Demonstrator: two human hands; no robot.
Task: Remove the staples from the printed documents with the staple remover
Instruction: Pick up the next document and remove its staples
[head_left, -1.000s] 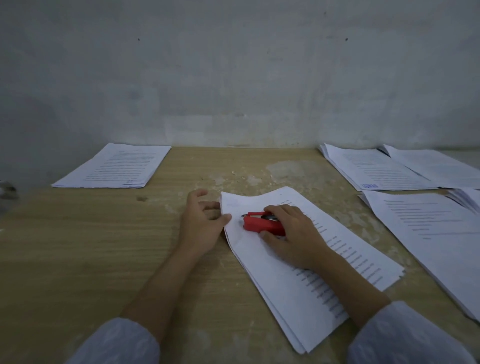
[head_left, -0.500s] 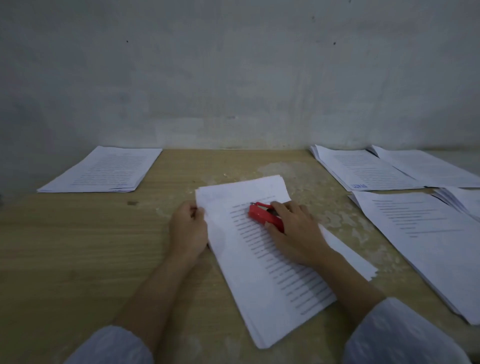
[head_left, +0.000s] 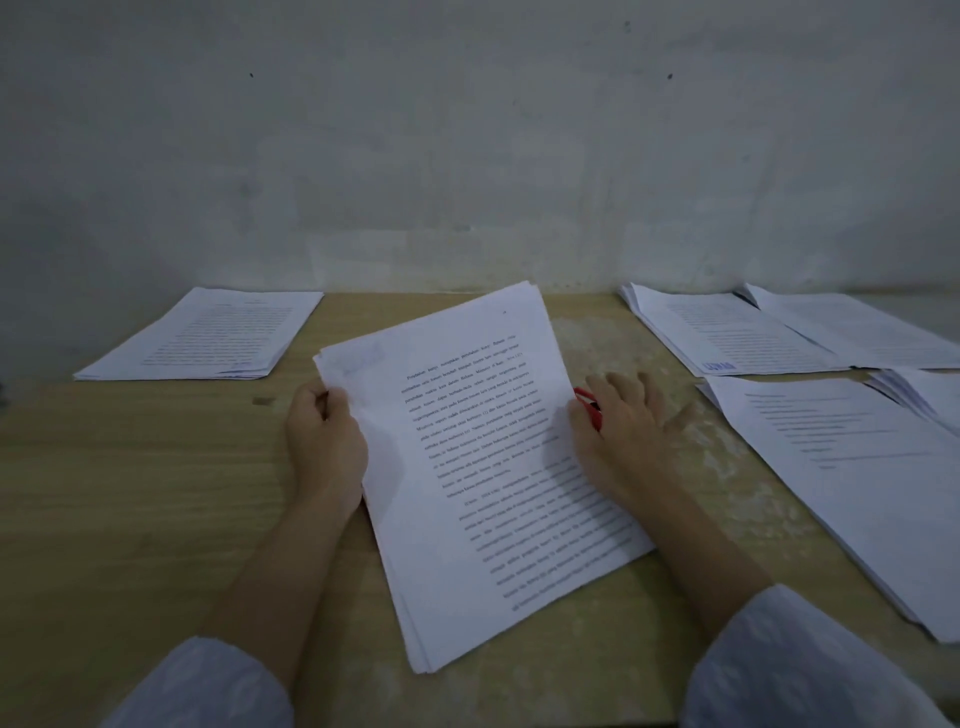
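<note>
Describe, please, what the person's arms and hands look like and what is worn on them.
Both forearms are bare up to pale, light-coloured sleeves: the left sleeve and the right sleeve, both pushed back toward the elbow. The left hand and right hand are bare, with no gloves, rings or watch visible.

Single head-worn view, wide-angle, looking forward and down across a wooden table (head_left: 130, 493) toward a grey wall (head_left: 467, 130) at its far edge. Close range: both forearms enter from the near edge, and the table's far corners fall outside frame.
</note>
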